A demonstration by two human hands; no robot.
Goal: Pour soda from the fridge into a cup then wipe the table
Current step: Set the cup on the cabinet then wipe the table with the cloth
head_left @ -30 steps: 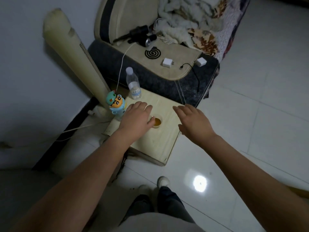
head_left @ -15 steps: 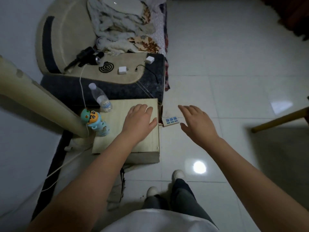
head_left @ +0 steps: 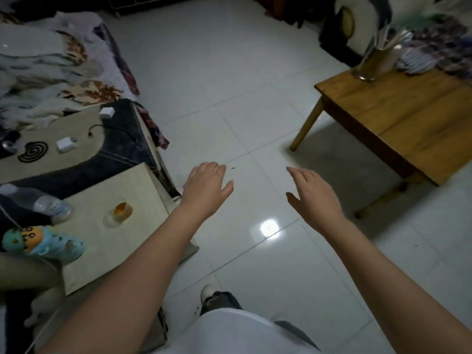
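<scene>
Head view looks down on a pale tiled floor (head_left: 229, 80) that fills most of the scene. At the left lies a bed (head_left: 51, 72) with a rumpled patterned blanket, and at the right stands a brown wooden desk (head_left: 408, 118) carrying a container of sticks (head_left: 373, 62). A small light-wood desk (head_left: 127, 238) sits at the lower left, just beside the bed. On it are a clear water bottle (head_left: 43, 203), a blue cartoon toy (head_left: 40, 244) and a small clear cup (head_left: 118, 213) with orange-brown liquid in it, standing near the desk's middle. Both bare forearms reach out over the floor. The left hand (head_left: 204, 190) hangs past the small desk's right edge, fingers relaxed and spread, holding nothing. The right hand (head_left: 314, 198) is likewise loose and empty, well apart from the cup.
</scene>
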